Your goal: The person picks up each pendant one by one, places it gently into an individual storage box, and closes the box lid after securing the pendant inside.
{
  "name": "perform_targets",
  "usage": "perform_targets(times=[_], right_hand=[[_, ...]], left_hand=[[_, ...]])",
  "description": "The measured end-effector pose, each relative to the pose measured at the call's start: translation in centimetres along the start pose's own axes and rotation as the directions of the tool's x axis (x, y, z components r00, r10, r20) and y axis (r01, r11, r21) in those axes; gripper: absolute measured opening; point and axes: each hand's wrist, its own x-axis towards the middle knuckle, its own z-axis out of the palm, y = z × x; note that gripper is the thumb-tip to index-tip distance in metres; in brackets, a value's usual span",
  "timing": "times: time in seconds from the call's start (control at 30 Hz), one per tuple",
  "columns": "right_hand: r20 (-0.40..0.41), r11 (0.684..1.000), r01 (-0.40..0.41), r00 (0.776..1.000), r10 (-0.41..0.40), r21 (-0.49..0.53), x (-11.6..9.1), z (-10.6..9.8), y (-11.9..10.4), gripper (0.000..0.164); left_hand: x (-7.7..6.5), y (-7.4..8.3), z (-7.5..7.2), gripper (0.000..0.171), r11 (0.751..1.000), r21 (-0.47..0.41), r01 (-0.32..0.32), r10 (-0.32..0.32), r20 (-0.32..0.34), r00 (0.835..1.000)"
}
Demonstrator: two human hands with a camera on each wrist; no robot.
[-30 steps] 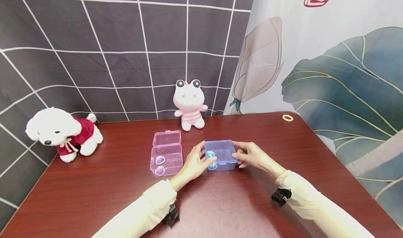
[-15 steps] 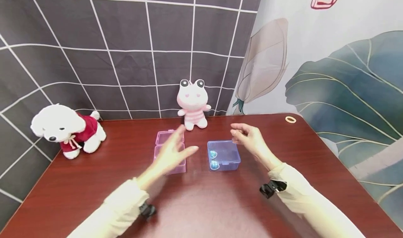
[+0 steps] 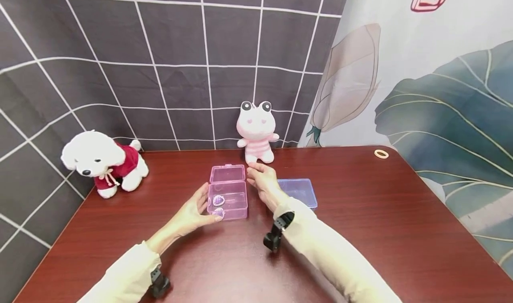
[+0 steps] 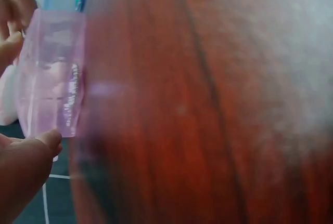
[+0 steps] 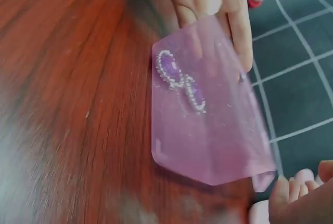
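Note:
A clear pink plastic box (image 3: 236, 212) stands on the table with its hinged lid (image 3: 227, 174) tipped back. Inside, at its left end, lie two purple heart-shaped gems with beaded white rims (image 5: 169, 69). My left hand (image 3: 188, 216) holds the box's left end, the thumb at the front corner and the fingers along the side. Close by the lid's right edge is my right hand (image 3: 264, 183), its fingers loosely bent and holding nothing; touching contact cannot be made out. A closed blue plastic box (image 3: 299, 191) stands to the right, partly hidden by the right forearm.
Against the grey grid backdrop sit a pink-and-white frog-eyed plush toy (image 3: 256, 134) and, farther left, a white plush dog (image 3: 96, 156) in red clothing. A small pale ring (image 3: 381, 154) lies near the table's (image 3: 380, 214) back right corner.
Both hands have left the closed blue box and moved left. The left hand now holds the pink box's left end; the right hand has come beside its lid.

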Motion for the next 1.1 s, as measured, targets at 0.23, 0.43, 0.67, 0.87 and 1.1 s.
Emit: perform_targets(times=[0.23, 0.43, 0.67, 0.87, 1.1], right_hand=[[-0.105, 0.998, -0.056, 0.993, 0.056, 0.001, 11.5, -1.1, 10.5, 0.019], [-0.068, 0.995, -0.098, 0.993, 0.097, -0.005, 12.8, -1.0, 11.5, 0.024], [-0.111, 0.996, -0.05, 0.993, 0.042, -0.069, 8.6, 0.5, 7.5, 0.027], [-0.121, 0.985, 0.006, 0.992, -0.027, -0.172, 1.9, 2.3, 1.3, 0.025], [0.001, 0.986, 0.082, 0.997, -0.083, -0.144, -2.9, 1.8, -1.7, 0.031]], left_hand=[[0.3, -0.7, 0.5, 0.09, 0.999, -0.048, -0.022, 0.02, -0.033, 0.999], [0.6, -0.8, 0.5, 0.084, 0.997, -0.072, -0.014, 0.011, -0.037, 0.999], [0.6, -0.9, 0.5, 0.083, 0.996, -0.088, 0.001, -0.004, -0.026, 1.0], [0.4, -0.7, 0.1, 0.082, 0.998, -0.062, 0.028, -0.03, -0.029, 0.999], [0.4, -0.7, -0.1, 0.082, 0.997, -0.072, 0.039, -0.041, -0.031, 0.999]])
